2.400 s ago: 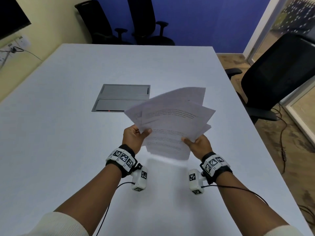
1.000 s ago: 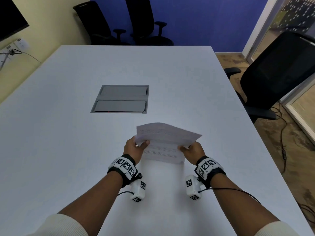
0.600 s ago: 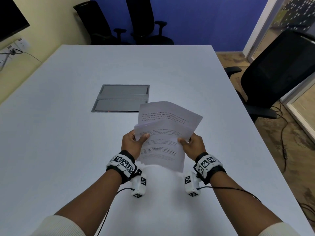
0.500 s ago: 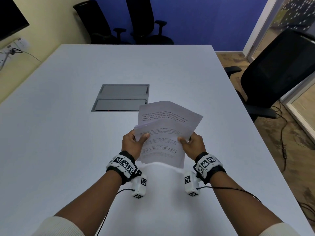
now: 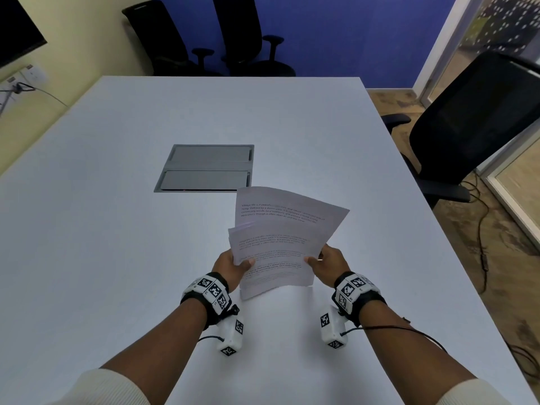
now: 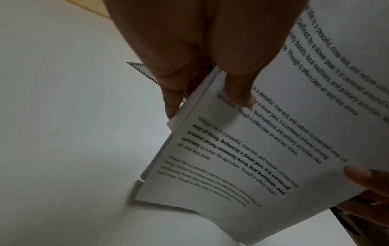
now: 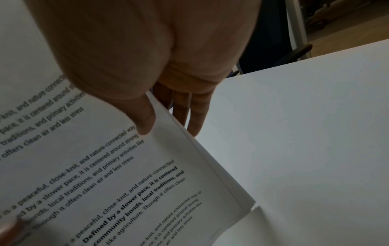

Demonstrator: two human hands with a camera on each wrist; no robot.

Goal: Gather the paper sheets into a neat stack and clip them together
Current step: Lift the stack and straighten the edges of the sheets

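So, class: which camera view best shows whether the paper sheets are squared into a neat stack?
The head view: it shows the whole bundle of paper sheets, one sheet sticking out beyond the rest, held by left hand and right hand. The left wrist view shows only offset side edges; the right wrist view shows one corner.

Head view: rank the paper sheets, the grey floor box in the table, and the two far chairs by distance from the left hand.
1. paper sheets: held by the left hand.
2. grey floor box: mid-table, ahead.
3. far chairs: beyond the table's far edge.
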